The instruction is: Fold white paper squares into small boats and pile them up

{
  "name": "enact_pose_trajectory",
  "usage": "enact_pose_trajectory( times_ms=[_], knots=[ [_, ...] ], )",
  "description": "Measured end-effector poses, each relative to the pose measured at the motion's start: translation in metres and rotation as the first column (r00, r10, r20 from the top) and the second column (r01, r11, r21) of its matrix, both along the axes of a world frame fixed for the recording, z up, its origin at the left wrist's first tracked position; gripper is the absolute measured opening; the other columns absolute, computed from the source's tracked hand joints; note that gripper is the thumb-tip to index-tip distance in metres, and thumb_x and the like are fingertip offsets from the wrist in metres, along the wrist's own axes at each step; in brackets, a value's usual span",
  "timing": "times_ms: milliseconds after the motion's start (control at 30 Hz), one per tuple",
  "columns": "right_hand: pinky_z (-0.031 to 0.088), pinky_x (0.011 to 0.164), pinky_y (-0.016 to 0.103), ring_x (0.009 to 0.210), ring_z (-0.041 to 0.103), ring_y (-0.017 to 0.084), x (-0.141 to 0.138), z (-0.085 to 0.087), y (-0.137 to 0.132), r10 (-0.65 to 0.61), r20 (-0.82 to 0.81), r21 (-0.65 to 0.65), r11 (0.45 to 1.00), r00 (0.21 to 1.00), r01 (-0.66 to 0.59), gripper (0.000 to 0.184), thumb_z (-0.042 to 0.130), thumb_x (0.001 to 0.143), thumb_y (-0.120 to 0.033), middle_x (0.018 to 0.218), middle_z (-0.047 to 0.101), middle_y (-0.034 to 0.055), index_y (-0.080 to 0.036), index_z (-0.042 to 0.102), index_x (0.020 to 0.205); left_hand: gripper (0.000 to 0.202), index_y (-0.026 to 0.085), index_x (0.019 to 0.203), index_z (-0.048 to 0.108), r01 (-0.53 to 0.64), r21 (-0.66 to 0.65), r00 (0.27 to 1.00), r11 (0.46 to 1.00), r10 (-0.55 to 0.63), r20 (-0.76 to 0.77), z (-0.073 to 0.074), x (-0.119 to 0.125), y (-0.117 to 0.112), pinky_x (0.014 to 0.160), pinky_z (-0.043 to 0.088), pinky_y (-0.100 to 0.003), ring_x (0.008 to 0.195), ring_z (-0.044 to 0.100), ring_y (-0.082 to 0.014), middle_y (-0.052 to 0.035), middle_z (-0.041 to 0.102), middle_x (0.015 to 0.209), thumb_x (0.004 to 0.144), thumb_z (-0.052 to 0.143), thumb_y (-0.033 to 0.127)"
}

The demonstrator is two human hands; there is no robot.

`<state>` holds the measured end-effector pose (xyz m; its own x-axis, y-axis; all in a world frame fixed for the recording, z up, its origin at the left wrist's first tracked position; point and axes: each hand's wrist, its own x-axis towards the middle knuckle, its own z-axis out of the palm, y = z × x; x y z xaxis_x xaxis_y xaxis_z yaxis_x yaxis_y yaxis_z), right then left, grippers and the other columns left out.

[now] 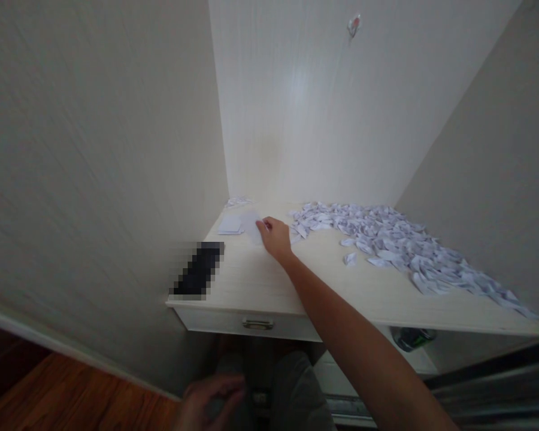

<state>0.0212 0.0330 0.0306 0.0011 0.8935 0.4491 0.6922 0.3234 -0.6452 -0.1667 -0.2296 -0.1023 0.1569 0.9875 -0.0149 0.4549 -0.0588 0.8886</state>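
My right hand [276, 237] reaches across the pale desk [296, 287] and pinches a white paper sheet [253, 226], which lies beside a small stack of white paper squares [230, 225] near the back left corner. My left hand [209, 401] hangs low below the desk edge, blurred, with fingers curled; whether it holds anything is unclear. A big heap of folded white paper pieces [399, 245] covers the right side of the desk, just right of my right hand.
A dark pixelated flat object [198, 270] lies at the desk's front left. A drawer with a metal handle [257, 324] sits under the top. Walls close in on the left, back and right. A few paper scraps [238, 202] lie in the back corner.
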Motion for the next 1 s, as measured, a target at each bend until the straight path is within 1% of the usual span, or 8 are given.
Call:
enact_pose_trajectory(
  times_ms=[133, 267, 400, 500, 600, 767, 867, 1000],
  knots=[
    [0.046, 0.058, 0.025, 0.063, 0.06, 0.016, 0.033, 0.003, -0.003, 0.119, -0.423, -0.118, 0.976, 0.898, -0.184, 0.027, 0.063, 0.082, -0.04, 0.067, 0.066, 0.0015, -0.016, 0.068, 0.071, 0.018, 0.03, 0.092, 0.077, -0.049, 0.222, 0.999, 0.974, 0.044, 0.026, 0.062, 0.019, 0.05, 0.079, 0.06, -0.032, 0.086, 0.073, -0.0233, -0.0035, 0.078, 0.095, 0.086, 0.065, 0.041],
    [0.046, 0.043, 0.025, 0.052, 0.056, 0.014, 0.066, 0.012, -0.007, 0.117, -0.655, -0.232, 0.909, 0.747, -0.345, 0.03, 0.07, 0.074, -0.045, 0.065, 0.064, 0.0014, -0.016, 0.069, 0.078, 0.028, 0.023, 0.11, 0.069, -0.172, 0.341, 0.965, 0.924, 0.088, 0.249, 0.107, 0.057, 0.133, 0.072, 0.06, -0.031, 0.088, 0.07, -0.0204, -0.0088, 0.07, 0.114, 0.086, 0.065, 0.037],
    [0.045, 0.038, 0.022, 0.049, 0.056, 0.014, 0.095, 0.022, 0.004, 0.187, -0.605, -0.239, 0.885, 0.774, -0.4, 0.03, 0.072, 0.073, -0.044, 0.06, 0.064, 0.0016, -0.014, 0.069, 0.075, 0.065, 0.016, 0.131, 0.054, -0.376, 0.192, 0.786, 0.906, 0.203, 0.584, 0.127, 0.105, 0.228, 0.067, 0.06, -0.032, 0.09, 0.07, -0.0221, -0.0178, 0.063, 0.123, 0.073, 0.079, 0.033],
    [0.044, 0.038, 0.022, 0.048, 0.056, 0.013, 0.114, 0.019, 0.016, 0.246, -0.563, -0.203, 0.884, 0.789, -0.421, 0.029, 0.073, 0.072, -0.043, 0.06, 0.065, 0.0003, -0.015, 0.07, 0.079, 0.052, 0.011, 0.109, 0.065, -0.262, 0.179, 0.752, 0.948, 0.084, 0.654, 0.128, 0.13, 0.276, 0.063, 0.06, -0.033, 0.077, 0.07, -0.0205, -0.0141, 0.07, 0.103, 0.066, 0.083, 0.033],
    [0.049, 0.046, 0.023, 0.056, 0.062, 0.014, 0.126, 0.005, 0.025, 0.221, -0.622, -0.15, 0.908, 0.751, -0.391, 0.036, 0.078, 0.068, -0.038, 0.075, 0.072, 0.0025, -0.016, 0.069, 0.096, 0.037, 0.012, 0.091, 0.067, -0.288, 0.211, 0.748, 0.934, 0.082, 0.658, 0.118, 0.143, 0.293, 0.064, 0.061, -0.034, 0.072, 0.069, -0.0193, -0.0082, 0.071, 0.086, 0.067, 0.08, 0.037],
    [0.054, 0.063, 0.027, 0.069, 0.068, 0.015, 0.126, -0.012, 0.028, 0.185, -0.772, -0.076, 0.923, 0.608, -0.377, 0.037, 0.08, 0.066, -0.031, 0.087, 0.075, 0.0057, -0.016, 0.065, 0.096, 0.036, 0.014, 0.088, 0.063, -0.384, 0.191, 0.686, 0.903, 0.14, 0.714, 0.104, 0.147, 0.285, 0.068, 0.062, -0.036, 0.068, 0.068, -0.0168, -0.0024, 0.068, 0.078, 0.067, 0.08, 0.037],
    [0.055, 0.066, 0.029, 0.073, 0.07, 0.018, 0.124, -0.012, 0.028, 0.103, -0.844, -0.048, 0.963, 0.527, -0.266, 0.043, 0.08, 0.065, -0.032, 0.089, 0.075, 0.0056, -0.018, 0.06, 0.1, 0.041, 0.014, 0.091, 0.06, -0.317, 0.157, 0.678, 0.935, 0.108, 0.727, 0.103, 0.145, 0.283, 0.069, 0.062, -0.037, 0.066, 0.067, -0.0153, 0.0003, 0.067, 0.072, 0.063, 0.083, 0.033],
    [0.055, 0.072, 0.031, 0.075, 0.07, 0.018, 0.13, -0.01, 0.03, 0.082, -0.829, -0.031, 0.981, 0.554, -0.191, 0.035, 0.079, 0.066, -0.034, 0.086, 0.075, 0.0063, -0.017, 0.063, 0.091, 0.043, 0.014, 0.102, 0.06, -0.221, 0.167, 0.697, 0.961, 0.035, 0.716, 0.106, 0.14, 0.285, 0.072, 0.063, -0.039, 0.071, 0.069, -0.0171, -0.0017, 0.07, 0.075, 0.065, 0.079, 0.027]
  ],
)
